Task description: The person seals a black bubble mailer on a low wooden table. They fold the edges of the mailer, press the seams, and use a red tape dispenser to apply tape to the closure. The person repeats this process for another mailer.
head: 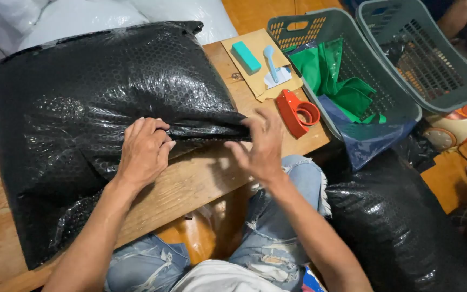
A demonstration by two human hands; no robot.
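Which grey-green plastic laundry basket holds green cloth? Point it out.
The nearer grey-green plastic basket, beside the wooden table, holds green cloth; the farther basket shows none.

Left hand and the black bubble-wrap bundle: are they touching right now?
Touching. The head view shows the left hand pressed flat on the black bubble-wrap bundle, fingers curled over its folded edge with no gap.

Left hand (144,151) palm-down, fingers curled; right hand (260,146) raised, fingers spread, both forearms extended.
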